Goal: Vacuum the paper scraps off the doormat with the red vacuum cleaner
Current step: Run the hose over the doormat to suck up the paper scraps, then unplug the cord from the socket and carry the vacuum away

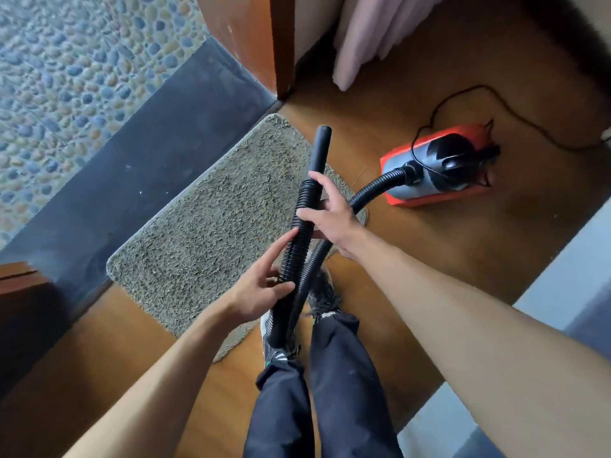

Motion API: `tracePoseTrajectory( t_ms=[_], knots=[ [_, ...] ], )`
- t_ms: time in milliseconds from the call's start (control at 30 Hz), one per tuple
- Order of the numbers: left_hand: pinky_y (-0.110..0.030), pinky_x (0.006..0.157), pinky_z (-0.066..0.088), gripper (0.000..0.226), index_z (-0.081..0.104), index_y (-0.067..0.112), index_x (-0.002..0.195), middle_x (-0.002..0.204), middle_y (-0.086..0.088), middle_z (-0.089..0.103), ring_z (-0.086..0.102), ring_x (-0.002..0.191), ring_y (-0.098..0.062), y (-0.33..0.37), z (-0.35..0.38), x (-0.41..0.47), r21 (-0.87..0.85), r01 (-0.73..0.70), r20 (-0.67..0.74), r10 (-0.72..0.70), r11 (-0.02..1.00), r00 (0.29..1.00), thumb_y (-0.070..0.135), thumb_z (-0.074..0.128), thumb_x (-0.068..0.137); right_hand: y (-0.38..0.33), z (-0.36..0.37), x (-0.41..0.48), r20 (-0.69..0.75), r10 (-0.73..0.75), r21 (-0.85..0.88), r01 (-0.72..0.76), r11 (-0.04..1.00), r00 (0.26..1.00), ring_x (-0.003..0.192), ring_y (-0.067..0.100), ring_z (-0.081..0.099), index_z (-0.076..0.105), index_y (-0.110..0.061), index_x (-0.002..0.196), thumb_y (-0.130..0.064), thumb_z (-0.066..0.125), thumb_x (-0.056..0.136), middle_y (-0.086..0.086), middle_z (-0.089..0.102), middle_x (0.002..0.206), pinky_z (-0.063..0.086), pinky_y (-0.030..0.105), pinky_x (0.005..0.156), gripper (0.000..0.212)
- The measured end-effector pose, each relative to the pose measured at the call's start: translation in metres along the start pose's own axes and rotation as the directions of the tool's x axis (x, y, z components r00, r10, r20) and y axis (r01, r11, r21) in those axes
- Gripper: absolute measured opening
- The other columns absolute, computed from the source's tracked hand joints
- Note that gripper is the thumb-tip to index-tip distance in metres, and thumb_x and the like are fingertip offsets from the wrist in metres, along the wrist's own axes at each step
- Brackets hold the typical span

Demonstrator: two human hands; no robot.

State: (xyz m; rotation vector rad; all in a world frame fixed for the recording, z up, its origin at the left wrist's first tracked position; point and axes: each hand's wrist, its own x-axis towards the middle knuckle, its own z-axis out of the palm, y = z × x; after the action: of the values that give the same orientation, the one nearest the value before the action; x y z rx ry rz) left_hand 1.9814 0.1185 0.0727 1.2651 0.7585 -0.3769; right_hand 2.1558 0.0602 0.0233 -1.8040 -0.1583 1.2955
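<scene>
Light, floppy corrugated hose (302, 206); right hand (330, 219) wraps it below rigid nozzle (319, 150); left hand (261, 294) apparently clasps it lower, toward 6 o'clock. Steer from nozzle.

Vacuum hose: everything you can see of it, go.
The hose is black, ribbed and plastic-looking. It ends in a smooth rigid nozzle that points up and away, above the doormat. It leaves the front of the red vacuum cleaner, sags toward the person's legs, then doubles back up. The right hand grips it just below the nozzle, and the left hand holds it lower down.
</scene>
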Motion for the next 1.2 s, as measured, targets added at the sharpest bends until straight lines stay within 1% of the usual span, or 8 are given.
tracePoseTrajectory(
  t_ms=[167,333,400,500,667,867,967,1200],
  knots=[
    [-0.053,0.088,0.056,0.086,0.029,0.056,0.146,0.111,-0.023,0.066,0.063,0.096,-0.048,0.017,0.02,0.003,0.102,-0.029,0.139,0.015,0.994,0.99,-0.003,0.056,0.091,0.0,-0.035,-0.038,-0.163,-0.047,0.069,0.059,0.996,0.985,0.073,0.002,0.054,0.049,-0.033,0.131,0.0,0.071,0.075,-0.003,0.056,0.093,0.049,0.02,0.07,0.067],
    [-0.042,0.093,0.056,0.089,0.029,0.055,0.146,0.129,0.001,0.06,0.065,0.097,-0.019,0.04,0.052,0.025,0.235,-0.13,0.245,0.071,0.963,0.967,-0.008,0.053,0.088,0.012,-0.081,-0.054,-0.293,-0.051,0.113,0.087,0.99,0.955,0.083,0.013,0.054,0.047,-0.036,0.129,-0.005,0.073,0.072,0.004,0.056,0.102,0.055,0.04,0.077,0.07],
    [-0.037,0.101,0.052,0.09,0.026,0.043,0.151,0.139,-0.005,0.053,0.061,0.11,-0.003,0.051,0.069,0.038,0.295,-0.168,0.288,0.08,0.941,0.954,-0.015,0.052,0.088,0.018,-0.104,-0.06,-0.348,-0.053,0.143,0.109,0.984,0.936,0.083,0.012,0.054,0.045,-0.032,0.13,-0.002,0.074,0.072,0.004,0.058,0.107,0.054,0.037,0.076,0.071],
    [-0.044,0.111,0.042,0.089,0.025,0.03,0.155,0.142,-0.023,0.046,0.04,0.129,-0.016,0.059,0.098,0.058,0.372,-0.229,0.35,0.092,0.9,0.932,-0.017,0.055,0.086,0.037,-0.142,-0.071,-0.391,-0.029,0.186,0.11,0.976,0.92,0.085,0.013,0.054,0.045,-0.031,0.131,-0.002,0.073,0.073,-0.006,0.055,0.102,0.055,0.038,0.077,0.071],
    [-0.021,0.076,0.056,0.088,0.026,0.032,0.154,0.12,-0.005,0.056,0.061,0.084,-0.01,0.06,0.153,0.083,0.394,-0.211,0.367,0.058,0.894,0.929,-0.016,0.059,0.088,0.071,-0.205,-0.089,-0.409,0.024,0.226,0.076,0.971,0.912,0.094,0.014,0.055,0.046,-0.035,0.129,-0.006,0.076,0.073,-0.003,0.053,0.105,0.056,0.049,0.086,0.07],
    [-0.036,0.082,0.061,0.091,0.032,0.056,0.144,0.11,0.017,0.061,0.063,0.084,-0.001,0.071,0.217,0.113,0.418,-0.149,0.421,-0.045,0.896,0.906,-0.01,0.062,0.089,0.098,-0.271,-0.104,-0.41,0.1,0.299,0.03,0.954,0.907,0.099,0.014,0.057,0.046,-0.039,0.126,-0.008,0.075,0.073,-0.001,0.054,0.112,0.055,0.047,0.089,0.067],
    [-0.049,0.081,0.06,0.086,0.037,0.067,0.136,0.121,0.006,0.069,0.065,0.094,-0.015,0.085,0.246,0.134,0.456,-0.097,0.457,-0.139,0.885,0.879,-0.003,0.061,0.093,0.105,-0.3,-0.109,-0.431,0.101,0.295,0.034,0.955,0.897,0.093,0.006,0.056,0.046,-0.035,0.129,-0.006,0.072,0.077,-0.007,0.054,0.108,0.054,0.031,0.085,0.065],
    [-0.016,0.063,0.048,0.077,0.038,0.066,0.134,0.07,0.022,0.066,0.057,0.064,0.005,0.127,0.303,0.185,0.593,-0.049,0.472,-0.297,0.804,0.83,0.004,0.061,0.095,0.114,-0.369,-0.111,-0.409,0.186,0.427,0.007,0.904,0.893,0.098,0.012,0.06,0.046,-0.04,0.13,-0.004,0.069,0.081,-0.003,0.055,0.115,0.054,0.026,0.08,0.064]
  ],
)
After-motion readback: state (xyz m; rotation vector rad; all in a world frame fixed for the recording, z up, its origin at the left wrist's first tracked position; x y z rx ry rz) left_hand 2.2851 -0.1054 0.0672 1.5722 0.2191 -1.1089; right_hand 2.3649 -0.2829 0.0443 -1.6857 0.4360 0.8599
